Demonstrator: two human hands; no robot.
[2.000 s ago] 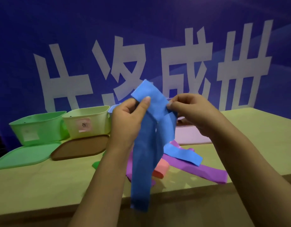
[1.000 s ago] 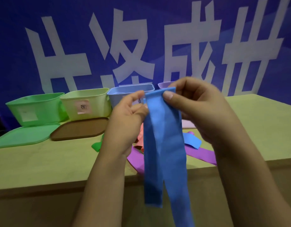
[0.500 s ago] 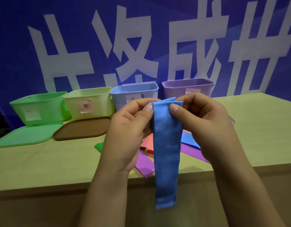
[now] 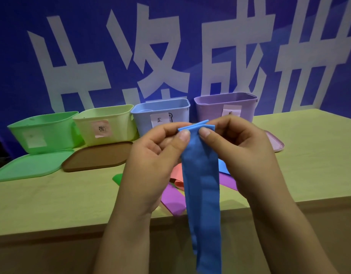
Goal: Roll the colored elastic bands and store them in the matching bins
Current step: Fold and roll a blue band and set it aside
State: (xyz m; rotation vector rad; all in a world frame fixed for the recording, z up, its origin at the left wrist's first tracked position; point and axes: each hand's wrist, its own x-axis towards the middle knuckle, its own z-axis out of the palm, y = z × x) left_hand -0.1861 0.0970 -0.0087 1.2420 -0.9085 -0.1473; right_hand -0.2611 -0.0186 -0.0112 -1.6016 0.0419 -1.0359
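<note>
Blue band [image 4: 202,184] (top folded) between hands

Band pile [image 4: 176,198] btwn hands, bins [image 4: 160,113].

A light wooden table [image 4: 309,155] fills the lower half of the frame. Along its far edge, from left to center right, stand a green bin [image 4: 44,131], a yellow-green bin [image 4: 105,123], a blue bin [image 4: 160,113] and a purple bin [image 4: 226,105]. In front of them lie a green lid [image 4: 30,167], a brown lid [image 4: 97,158] and, at right, a pink lid [image 4: 275,142]. Near the center, loose bands rest on the surface: a purple band [image 4: 173,200], a pink band [image 4: 176,176] and a green band [image 4: 117,178], partly hidden.
</note>
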